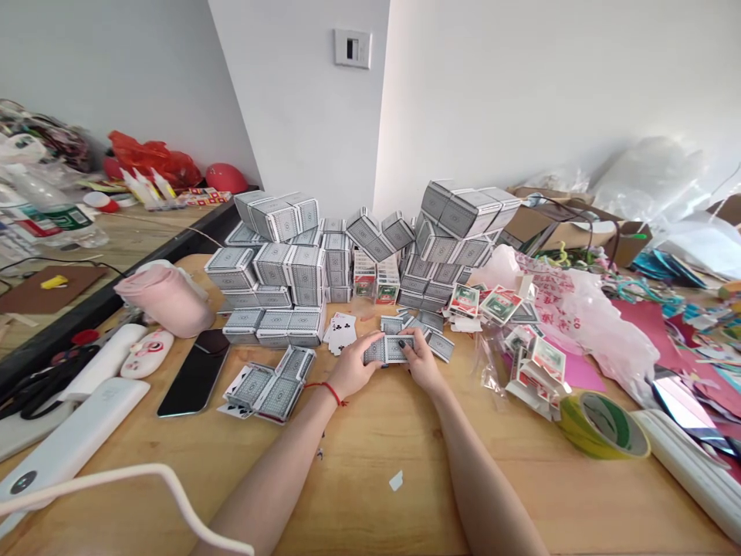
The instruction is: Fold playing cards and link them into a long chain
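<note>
Both hands hold one small stack of grey-backed playing cards point(389, 349) just above the wooden table point(370, 479). My left hand point(353, 369), with a red string at the wrist, curls round the stack's left end. Gripping the right end is my right hand point(421, 363), its fingers closed on the cards. Face-up cards point(340, 332) lie just left of the hands. More loose card bundles point(272, 386) rest to the left. Behind the hands rises a wall of stacked grey card blocks point(289, 270), and further blocks point(457, 224) stand on the right.
A black phone point(195, 372), a pink roll point(165, 297) and white devices point(69, 440) lie at left. Plastic bags with card boxes point(538, 340), a yellow-green tape roll point(602, 425) and paper scraps point(683, 324) fill the right. A white cable point(139, 483) crosses the near left.
</note>
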`<state>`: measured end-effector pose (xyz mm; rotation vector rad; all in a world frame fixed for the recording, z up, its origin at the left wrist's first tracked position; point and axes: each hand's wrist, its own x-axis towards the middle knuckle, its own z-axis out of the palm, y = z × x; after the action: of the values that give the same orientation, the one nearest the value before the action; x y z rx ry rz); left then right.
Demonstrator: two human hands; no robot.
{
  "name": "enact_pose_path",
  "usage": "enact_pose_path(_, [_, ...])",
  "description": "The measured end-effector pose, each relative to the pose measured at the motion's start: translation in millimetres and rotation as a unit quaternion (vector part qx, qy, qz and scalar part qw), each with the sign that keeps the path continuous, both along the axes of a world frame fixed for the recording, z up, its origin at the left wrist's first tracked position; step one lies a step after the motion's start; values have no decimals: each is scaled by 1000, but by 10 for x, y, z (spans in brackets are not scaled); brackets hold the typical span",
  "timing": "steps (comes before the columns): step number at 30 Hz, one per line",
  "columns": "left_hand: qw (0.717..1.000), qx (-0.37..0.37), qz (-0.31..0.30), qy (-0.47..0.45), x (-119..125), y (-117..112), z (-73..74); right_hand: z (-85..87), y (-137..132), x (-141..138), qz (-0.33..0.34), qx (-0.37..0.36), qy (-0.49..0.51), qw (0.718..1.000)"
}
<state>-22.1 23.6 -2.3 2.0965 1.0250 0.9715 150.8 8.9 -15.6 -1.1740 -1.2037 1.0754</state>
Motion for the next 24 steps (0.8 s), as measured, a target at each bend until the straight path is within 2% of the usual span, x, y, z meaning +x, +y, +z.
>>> enact_pose_path(3, [1000, -1, -4, 3, 13, -6, -10, 19, -9, -25, 47, -29, 22, 998])
enact_pose_path(5, [1000, -4, -8, 6, 22, -11, -13, 35, -12, -41, 55, -27, 27, 998])
enact_pose_path(24, [999, -27, -22, 19, 33, -22, -3, -8, 16, -65, 72, -14, -30, 997])
